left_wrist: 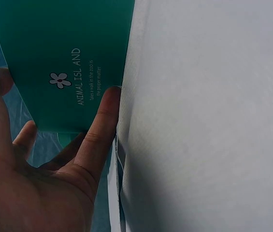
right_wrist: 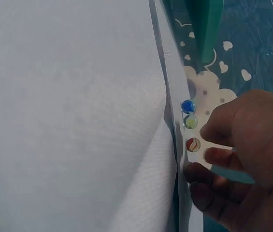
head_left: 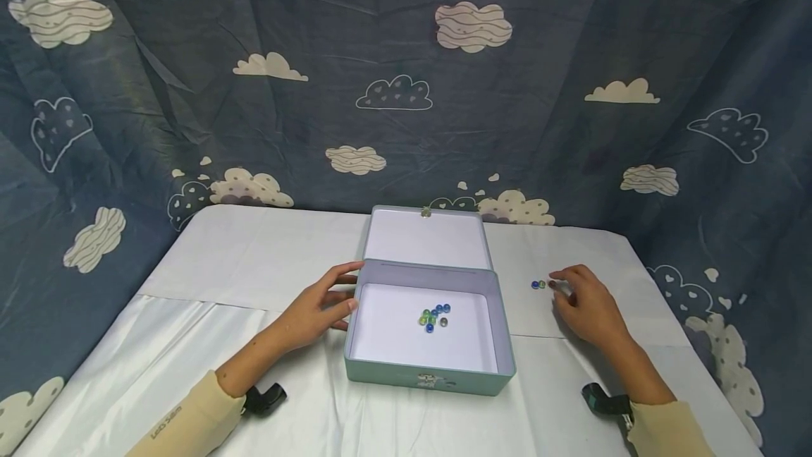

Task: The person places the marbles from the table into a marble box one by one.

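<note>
A green tin box stands with its lid folded back. Several blue, green and grey marbles lie inside it. My left hand rests against the box's left side with fingers spread; in the left wrist view its fingers lie on the printed green wall. To the right of the box, my right hand reaches down with fingers bent around a red and white marble, and a small gap shows between them. A blue marble and a yellow-green marble lie beside it.
A white cloth with creases covers the table. Behind it hangs a dark blue curtain printed with clouds. A black wrist device sits at the left wrist, and another at the right.
</note>
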`<act>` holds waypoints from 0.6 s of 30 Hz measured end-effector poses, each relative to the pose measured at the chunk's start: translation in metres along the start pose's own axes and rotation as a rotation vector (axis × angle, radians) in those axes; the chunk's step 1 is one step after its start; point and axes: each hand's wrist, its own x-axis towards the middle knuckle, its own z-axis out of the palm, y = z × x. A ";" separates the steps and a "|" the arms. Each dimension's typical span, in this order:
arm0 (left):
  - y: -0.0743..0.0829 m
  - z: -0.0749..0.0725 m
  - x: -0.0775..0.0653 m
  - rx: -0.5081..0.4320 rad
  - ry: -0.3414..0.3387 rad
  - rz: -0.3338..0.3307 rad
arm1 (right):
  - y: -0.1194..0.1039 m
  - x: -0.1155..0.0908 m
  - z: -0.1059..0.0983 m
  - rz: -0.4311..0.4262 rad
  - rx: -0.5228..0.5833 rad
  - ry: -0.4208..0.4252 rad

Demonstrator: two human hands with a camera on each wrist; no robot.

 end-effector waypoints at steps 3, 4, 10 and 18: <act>-0.001 0.000 0.000 0.004 0.002 0.002 | 0.002 0.001 0.001 0.007 0.001 -0.037; -0.001 0.000 0.000 0.004 0.001 0.002 | 0.002 0.002 0.001 0.011 0.002 -0.048; 0.000 0.000 0.000 -0.002 -0.001 0.002 | 0.001 0.001 0.001 0.002 0.003 -0.058; 0.001 0.000 0.000 -0.005 -0.001 0.006 | 0.004 0.001 0.003 0.016 -0.003 -0.064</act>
